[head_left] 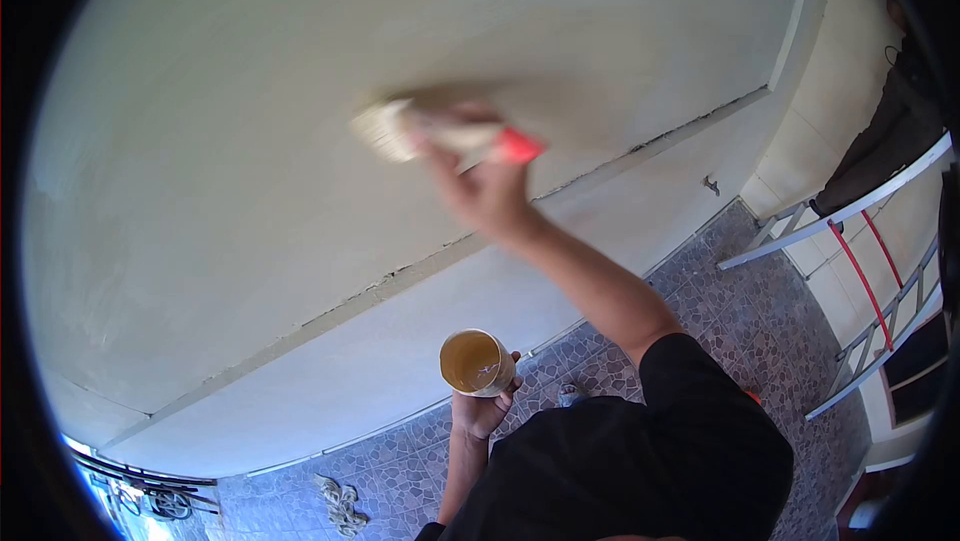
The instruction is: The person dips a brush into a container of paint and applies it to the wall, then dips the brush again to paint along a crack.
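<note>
My right hand [480,186] is raised to the wall [250,171], fingers wrapped round the handle of a wide paintbrush [400,131]. The brush has pale bristles and a red handle end; it is blurred by motion and its bristles point left against the pale wall surface. Lower down, my left hand [487,411] grips a round cup [476,361] from below and the side. The cup's mouth faces up toward me, showing a yellowish-brown inside with a few whitish marks near its lower side.
A rough-edged ledge [390,286] crosses the wall. To the right stands a ladder [840,231] with red braces, a person in dark clothes [880,141] beside it. A crumpled cloth [340,504] lies on the patterned tile floor [400,471]. A small tap [711,185] sticks out low on the wall.
</note>
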`<state>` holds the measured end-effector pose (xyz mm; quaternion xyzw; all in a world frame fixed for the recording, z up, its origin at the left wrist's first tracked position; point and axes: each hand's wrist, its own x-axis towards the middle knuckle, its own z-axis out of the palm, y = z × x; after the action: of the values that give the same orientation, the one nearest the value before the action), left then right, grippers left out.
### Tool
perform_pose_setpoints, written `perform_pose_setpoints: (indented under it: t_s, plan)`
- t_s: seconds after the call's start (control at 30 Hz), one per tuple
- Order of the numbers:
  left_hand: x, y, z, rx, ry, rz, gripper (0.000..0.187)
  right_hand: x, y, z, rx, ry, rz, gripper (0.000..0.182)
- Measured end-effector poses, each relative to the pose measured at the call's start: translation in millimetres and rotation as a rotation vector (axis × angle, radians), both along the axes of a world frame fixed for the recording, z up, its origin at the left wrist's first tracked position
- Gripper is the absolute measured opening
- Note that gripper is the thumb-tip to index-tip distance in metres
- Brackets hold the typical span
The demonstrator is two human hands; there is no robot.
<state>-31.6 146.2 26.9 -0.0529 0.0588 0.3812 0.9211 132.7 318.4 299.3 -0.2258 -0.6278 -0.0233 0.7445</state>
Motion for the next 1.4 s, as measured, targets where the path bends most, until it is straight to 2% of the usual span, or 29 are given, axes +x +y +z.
perform_pose_setpoints:
  t_s: [0.07, 0.1, 0.2, 0.23, 0.3, 0.33, 0.4, 0.47, 0.57, 0.63, 0.7, 0.77, 0.83, 0.93, 1.0, 1.13, 1.2, 1.23, 1.3, 1.33, 1.4]
  plan:
    - [0, -1, 0, -0.006, -0.024, 0.015, 0.052, 57, 7, 4, -0.023, 0.253, 0.094, 0.015]
    - [-2, -3, 0, -0.003, -0.017, 0.025, 0.053, 91, 11, -8, -0.098, 0.324, 0.013, 0.012]
    - [-5, -7, -2, -0.007, -0.019, 0.058, 0.053, 167, 8, -29, -0.062, 0.413, -0.306, 0.016]
    - [-7, -10, -3, -0.013, -0.030, 0.066, 0.054, 180, 2, -34, -0.071, 0.416, -0.299, 0.016]
    - [-9, -12, -4, -0.022, -0.041, 0.081, 0.054, 190, -7, -35, -0.090, 0.549, -0.592, 0.018]
    - [-10, -13, -5, -0.029, -0.052, 0.088, 0.054, 183, -6, -39, -0.093, 0.549, -0.587, 0.018]
    - [-13, -16, -6, -0.027, -0.053, 0.105, 0.055, 146, 0, -51, 0.002, 0.334, -0.633, 0.016]
    - [-19, -21, -4, -0.024, -0.049, 0.117, 0.055, 84, -3, -53, 0.081, 0.002, -0.782, 0.017]
    - [-28, -25, -2, -0.019, -0.074, 0.156, 0.056, -19, -14, -60, 0.128, -0.060, -0.456, 0.020]
    - [-35, -29, -9, -0.003, -0.031, 0.186, 0.057, -63, -29, -64, 0.030, -0.204, -0.232, 0.022]
    - [-37, -32, -8, -0.005, -0.037, 0.185, 0.057, -87, -40, -58, 0.055, -0.139, -0.062, 0.023]
    - [-39, -31, -6, -0.002, -0.048, 0.189, 0.057, -81, -42, -58, 0.042, -0.170, -0.009, 0.025]
    - [-40, -32, -6, -0.007, -0.053, 0.184, 0.058, -55, -33, -66, 0.034, -0.179, -0.026, 0.028]
    - [-38, -26, -12, -0.001, -0.042, 0.156, 0.058, 26, -17, -83, -0.082, -0.124, -0.201, 0.019]
    - [-34, -23, -8, -0.005, -0.036, 0.145, 0.058, 79, -14, -93, -0.162, 0.016, -0.286, 0.013]
    - [-18, -16, 0, -0.005, -0.011, 0.087, 0.057, 178, -17, -107, -0.164, 0.250, -0.479, 0.018]
    - [-2, -9, 3, 0.006, -0.001, 0.041, 0.057, 241, -30, -123, -0.213, 0.500, -0.521, 0.024]
    - [4, -8, 4, 0.006, -0.004, 0.023, 0.057, 245, -39, -115, -0.211, 0.507, -0.526, 0.024]
    - [14, -6, 3, 0.008, 0.008, 0.010, 0.057, 255, -59, -104, -0.362, 0.748, -0.400, 0.032]
    - [19, -5, 3, 0.007, 0.014, 0.002, 0.058, 271, -57, -114, -0.456, 0.775, -0.335, 0.038]
    - [29, -5, 4, 0.002, 0.023, -0.003, 0.057, 283, -55, -121, -0.480, 0.864, -0.264, 0.038]
